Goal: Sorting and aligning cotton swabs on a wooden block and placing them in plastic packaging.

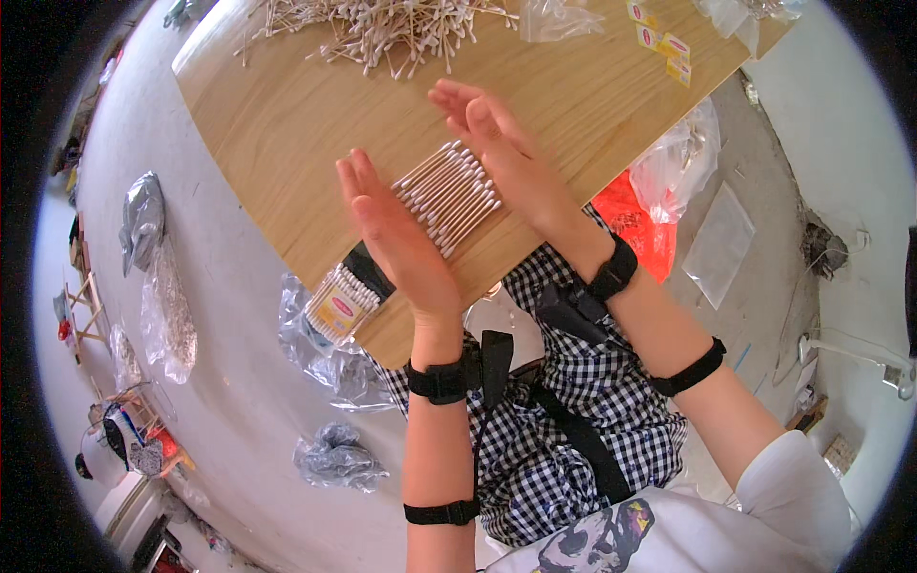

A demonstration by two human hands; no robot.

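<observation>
A flat row of cotton swabs (pixel 447 199) lies side by side on the wooden table (pixel 277 153), between my two hands. On its left side my left hand (pixel 396 234) stands on edge, fingers stretched out, palm turned toward the swabs. My right hand (pixel 501 153) is raised at the other side, its fingers extended and slightly spread. Neither hand grips anything. Left of my left wrist, a packed bundle of cotton swabs with a yellow and white label (pixel 339 304) sits at the table's edge, beside a dark object (pixel 367 269) partly hidden by my hand.
A big loose heap of cotton swabs (pixel 382 29) covers the table's far side. Clear plastic (pixel 559 19) and several yellow labels (pixel 669 46) lie to its right. A red bag (pixel 642 224) is past the right edge; plastic bags (pixel 334 456) lie on the floor.
</observation>
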